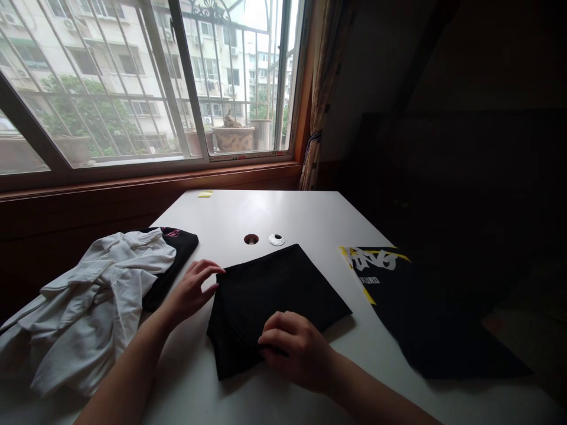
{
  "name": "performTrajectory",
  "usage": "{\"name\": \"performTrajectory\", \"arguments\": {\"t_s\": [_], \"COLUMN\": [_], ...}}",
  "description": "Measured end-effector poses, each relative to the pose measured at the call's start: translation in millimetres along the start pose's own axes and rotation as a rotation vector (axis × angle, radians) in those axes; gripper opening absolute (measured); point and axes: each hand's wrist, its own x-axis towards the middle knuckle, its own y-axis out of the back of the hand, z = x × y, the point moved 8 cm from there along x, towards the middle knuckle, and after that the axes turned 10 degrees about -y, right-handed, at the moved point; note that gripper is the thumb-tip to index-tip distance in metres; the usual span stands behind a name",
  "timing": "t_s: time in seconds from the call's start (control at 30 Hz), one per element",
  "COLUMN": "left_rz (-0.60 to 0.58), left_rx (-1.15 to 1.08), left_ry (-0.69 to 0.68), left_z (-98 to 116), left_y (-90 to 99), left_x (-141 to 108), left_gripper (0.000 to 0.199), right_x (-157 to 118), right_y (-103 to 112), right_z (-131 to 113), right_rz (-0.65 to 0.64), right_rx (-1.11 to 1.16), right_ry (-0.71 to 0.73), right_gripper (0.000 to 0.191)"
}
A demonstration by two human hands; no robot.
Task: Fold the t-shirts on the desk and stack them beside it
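Note:
A black garment [283, 283], folded into a rough block, lies on the white table [248, 209]. At its far left corner is my left hand [190, 289], fingers apart, with the fingertips touching or just beside the fabric's edge. My right hand [296, 348] is closed on the near edge of the cloth, thumb and fingers pressed together on the fabric. Part of the near edge is hidden under the right hand. A lower layer of the garment shows at its left side.
A crumpled white garment [119, 283] lies over a black one [186, 243] at left. Dark printed cloth [425, 319] hangs past the table's right edge. A round hole [251, 239] and its cover [277, 239] sit beyond the garment; yellow tape [205, 193] marks the far edge.

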Motion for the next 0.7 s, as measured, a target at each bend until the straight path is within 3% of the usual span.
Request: {"name": "performTrajectory", "arguments": {"t_s": [0.13, 0.2, 0.3, 0.43, 0.7], "left_rz": [-0.254, -0.307, -0.332, -0.281, -0.021], "left_rx": [-0.023, -0.029, 0.019, 0.137, 0.378], "left_ry": [-0.15, -0.185, -0.204, -0.193, -0.193], "left_z": [24.0, 31.1, 36.2, 30.9, -2.1], "left_y": [-10.6, -15.9, -22.8, -24.3, -12.2], "left_x": [-4.7, -7.1, -8.1, -4.6, 3.8], "left_gripper": [0.044, 0.059, 0.064, 0.048, 0.031], "right_x": [1.7, 1.2, 0.1, 0.0, 2.2], "right_y": [8.5, 9.7, 10.7, 15.6, 25.3], "right_z": [15.1, 20.4, 23.4, 14.6, -9.2], "right_rz": [0.054, 0.071, 0.092, 0.126, 0.188], "right_rx": [0.149, 0.195, 0.229, 0.233, 0.153], "right_ry": [-0.122, -0.166, -0.199, -0.129, 0.036], "right_gripper": [0.018, 0.017, 0.017, 0.022, 0.024]}}
